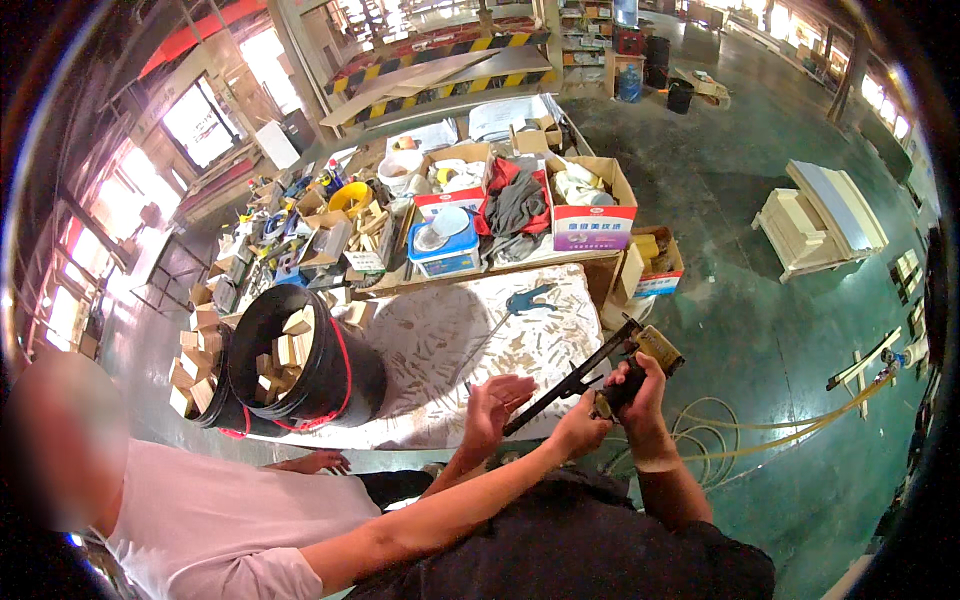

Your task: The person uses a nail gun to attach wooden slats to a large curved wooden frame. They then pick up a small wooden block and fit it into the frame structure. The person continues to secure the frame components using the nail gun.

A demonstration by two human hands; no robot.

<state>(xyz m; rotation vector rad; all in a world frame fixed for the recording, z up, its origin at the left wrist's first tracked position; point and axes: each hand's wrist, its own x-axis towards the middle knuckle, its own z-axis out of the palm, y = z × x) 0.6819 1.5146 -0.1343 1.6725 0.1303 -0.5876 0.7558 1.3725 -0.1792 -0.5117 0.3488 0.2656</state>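
Note:
My right hand [642,388] grips a nail gun [585,378], black with a gold-coloured cylinder and a long narrow magazine slanting down to the left. My left hand [492,408] is open, fingers spread, left of the magazine's low end; its forearm passes behind a co-worker's arm. That co-worker, in a white shirt at the left, reaches across with one hand [580,428] against the gun's handle end, close to my right hand. The co-worker's other hand [322,461] hangs near the buckets. Beyond the gun lies a white tabletop [425,318] strewn with small wood bits.
Two black buckets [365,375] of wood blocks stand at the left. A blue tool [532,298] with a thin rod lies on the tabletop. Behind are cardboard boxes [597,215] and a cluttered bench. Yellowish hose [790,440] coils on the floor at right, near a wooden piece [815,225].

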